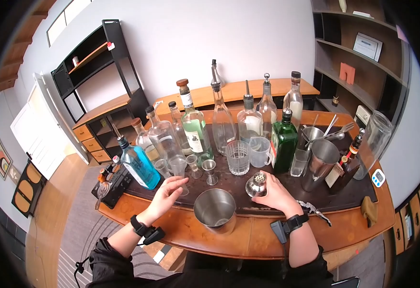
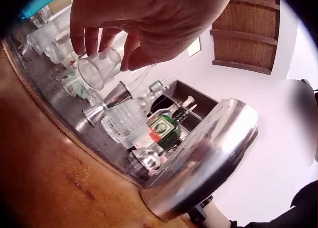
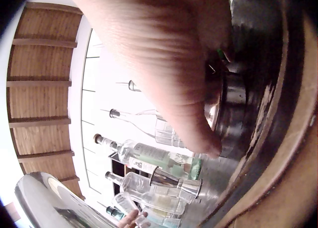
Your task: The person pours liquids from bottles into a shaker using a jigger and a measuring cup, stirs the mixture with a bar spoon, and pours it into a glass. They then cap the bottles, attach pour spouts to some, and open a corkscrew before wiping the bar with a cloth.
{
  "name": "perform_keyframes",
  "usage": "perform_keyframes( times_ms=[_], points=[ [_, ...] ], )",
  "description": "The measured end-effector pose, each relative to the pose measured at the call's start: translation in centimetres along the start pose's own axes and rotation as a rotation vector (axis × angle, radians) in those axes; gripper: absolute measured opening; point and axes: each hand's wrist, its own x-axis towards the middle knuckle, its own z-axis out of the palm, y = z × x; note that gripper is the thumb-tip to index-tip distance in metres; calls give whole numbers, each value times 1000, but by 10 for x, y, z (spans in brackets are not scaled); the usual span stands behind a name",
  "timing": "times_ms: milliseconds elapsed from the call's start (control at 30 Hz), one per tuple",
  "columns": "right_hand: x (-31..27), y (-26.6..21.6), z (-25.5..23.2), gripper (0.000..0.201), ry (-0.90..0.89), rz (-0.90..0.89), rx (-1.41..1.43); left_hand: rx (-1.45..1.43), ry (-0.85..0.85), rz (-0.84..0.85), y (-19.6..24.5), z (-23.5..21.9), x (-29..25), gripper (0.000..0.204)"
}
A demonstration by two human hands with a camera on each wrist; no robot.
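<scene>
My left hand (image 1: 167, 199) pinches a clear double-ended jigger (image 2: 98, 71), its wide mouth toward the left wrist camera. In the head view the fingers partly cover this jigger. My right hand (image 1: 274, 194) grips a metal shaker top (image 1: 257, 185) with a perforated strainer, standing on the dark mat. Between the hands, an open metal shaker tin (image 1: 215, 209) stands upright near the table's front edge. Behind it sits a steel jigger (image 1: 210, 172). Other clear jiggers (image 1: 192, 163) stand just left of the steel one.
Several bottles line the back, including a blue bottle (image 1: 143, 165) and a green bottle (image 1: 284, 144). A cut-glass tumbler (image 1: 239, 158) and a clear pitcher (image 1: 259, 151) stand before them. At right are a tall tin (image 1: 321, 165), a small timer (image 1: 378, 178) and a metal tool (image 1: 318, 212).
</scene>
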Motion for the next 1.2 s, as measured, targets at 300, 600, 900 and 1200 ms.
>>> perform_keyframes(
  times_ms=[300, 600, 900, 1200],
  points=[
    [0, 2, 0, 98, 8, 24, 15, 182, 1, -134, -68, 11, 24, 49],
    [-10, -34, -26, 54, 665, -125, 15, 380, -182, -142, -63, 2, 20, 49],
    [72, -40, 38, 28, -171, -323, 179, 162, -250, -219, -35, 23, 55, 50],
    [115, -46, 97, 47, -412, -392, 165, 103, -155, -160, -84, 46, 87, 48]
  ],
)
